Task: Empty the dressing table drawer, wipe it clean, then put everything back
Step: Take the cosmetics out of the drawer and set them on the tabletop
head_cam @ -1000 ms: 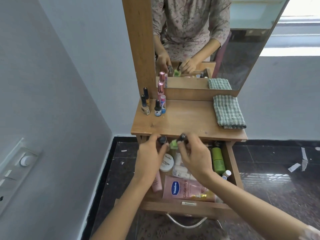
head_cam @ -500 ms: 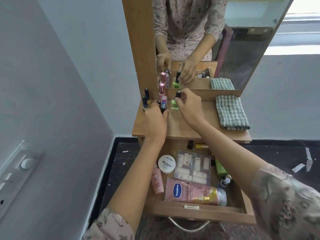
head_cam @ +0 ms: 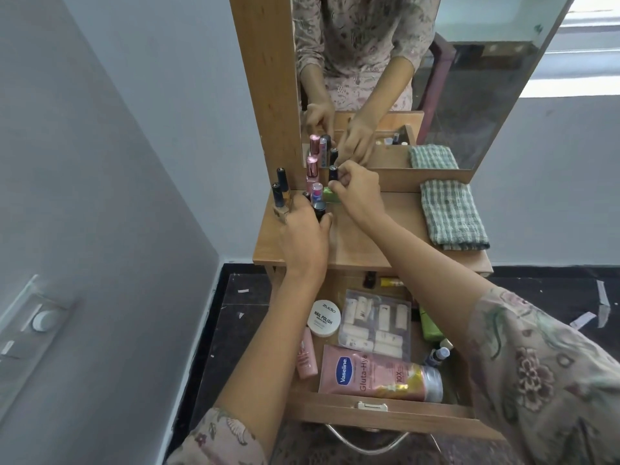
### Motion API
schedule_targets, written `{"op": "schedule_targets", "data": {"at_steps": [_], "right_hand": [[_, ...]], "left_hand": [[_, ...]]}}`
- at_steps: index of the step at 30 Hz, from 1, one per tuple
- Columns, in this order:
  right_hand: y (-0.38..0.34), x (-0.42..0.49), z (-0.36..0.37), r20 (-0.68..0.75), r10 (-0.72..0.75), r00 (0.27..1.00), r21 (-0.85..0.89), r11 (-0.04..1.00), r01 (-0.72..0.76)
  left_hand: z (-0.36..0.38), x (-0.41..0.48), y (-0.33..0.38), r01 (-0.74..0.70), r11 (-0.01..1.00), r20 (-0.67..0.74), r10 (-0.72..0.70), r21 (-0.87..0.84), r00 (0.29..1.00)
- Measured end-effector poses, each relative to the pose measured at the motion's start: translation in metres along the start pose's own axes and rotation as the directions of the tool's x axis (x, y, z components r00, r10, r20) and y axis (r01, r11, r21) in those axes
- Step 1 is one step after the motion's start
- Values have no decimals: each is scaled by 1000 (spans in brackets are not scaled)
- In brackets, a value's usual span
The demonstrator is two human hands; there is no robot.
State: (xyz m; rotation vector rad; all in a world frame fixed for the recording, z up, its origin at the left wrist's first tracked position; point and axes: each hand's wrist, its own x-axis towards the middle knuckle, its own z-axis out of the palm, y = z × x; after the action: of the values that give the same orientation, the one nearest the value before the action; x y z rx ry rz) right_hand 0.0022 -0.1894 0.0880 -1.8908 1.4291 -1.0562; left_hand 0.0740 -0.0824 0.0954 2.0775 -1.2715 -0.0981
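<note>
The open drawer (head_cam: 385, 419) below the tabletop holds a pink Vaseline tube (head_cam: 375, 375), a white nail polish remover jar (head_cam: 324, 317), a clear pouch of small tubes (head_cam: 375, 322), a green bottle (head_cam: 430, 327) and a small pink bottle (head_cam: 307, 359). On the tabletop's left rear stand several nail polish bottles (head_cam: 312, 169). My left hand (head_cam: 303, 233) grips a dark-capped bottle (head_cam: 320, 209) among them. My right hand (head_cam: 357, 193) pinches a black-capped bottle (head_cam: 333, 172) and a green bottle (head_cam: 330, 195) at the mirror's base.
A folded green checked cloth (head_cam: 451, 214) lies on the right of the wooden tabletop (head_cam: 379, 243). The mirror (head_cam: 436, 78) stands behind. Walls close in at left and behind. Paper scraps (head_cam: 585, 319) lie on the dark floor at right.
Both hands rose from the drawer to the tabletop's left rear, carrying small bottles to the group by the mirror. In the last half second they barely moved.
</note>
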Motion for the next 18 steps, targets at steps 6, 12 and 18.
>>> {"op": "schedule_targets", "data": {"at_steps": [6,12,18], "right_hand": [[-2,-11,-11,-43,-14,999,35,999,15],[-18,-74,-50,-228,-112,967,136,980,145],[20,-157,-61,323,215,922,-57,977,-207]], "left_hand": [[-8,-9,-4,-5,994,-30,2,-109,1000],[-27,-46,-14,-91,981,-99,74,-171,992],[-19,-88,-40,-11,997,46,15,-82,999]]}}
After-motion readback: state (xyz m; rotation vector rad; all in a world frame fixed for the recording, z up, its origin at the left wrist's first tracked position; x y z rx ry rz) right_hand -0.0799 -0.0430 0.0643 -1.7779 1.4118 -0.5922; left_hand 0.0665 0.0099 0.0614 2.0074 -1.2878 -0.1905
